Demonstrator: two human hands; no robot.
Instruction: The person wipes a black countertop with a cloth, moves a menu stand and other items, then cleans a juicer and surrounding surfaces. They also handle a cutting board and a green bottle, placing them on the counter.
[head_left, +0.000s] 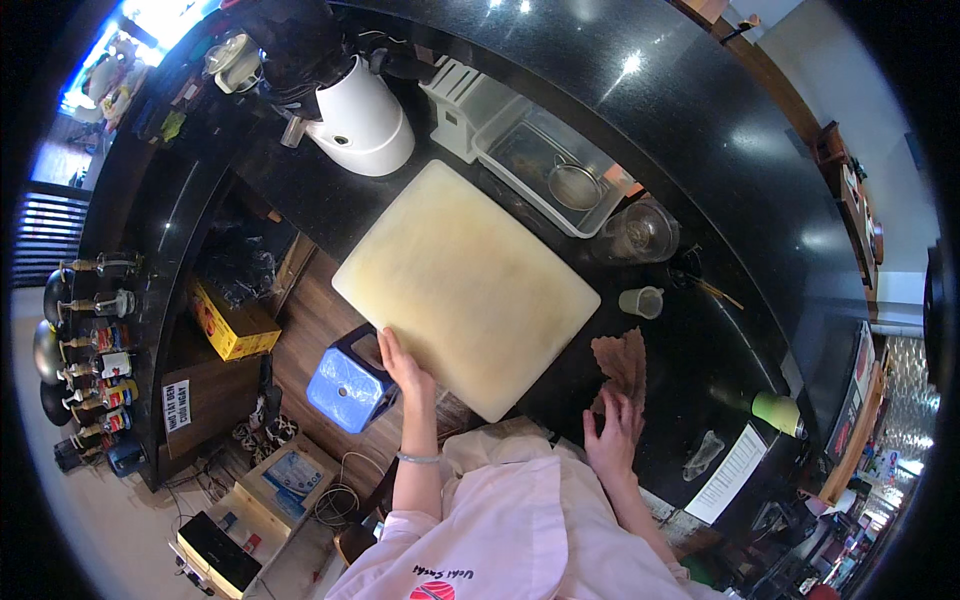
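A large pale plastic cutting board (465, 285) lies at an angle on the black counter, its near left edge reaching past the counter. My left hand (406, 369) touches that edge, its fingers at the rim and the rest of the hand outside the board. Right of the board, a crumpled brown cloth or paper towel (621, 360) rests on the counter. The fingers of my right hand (615, 433) lie over its lower end; whether they grip it cannot be told. A small translucent measuring cup (641, 301) stands just above the brown piece.
A white appliance (367, 124) stands beyond the board. Beside it are a clear bin (525, 176) with a strainer (574, 186) and a clear round container (641, 231). A printed sheet (726, 474) and a green cup (777, 412) lie at right. A blue stool (351, 390) stands below left.
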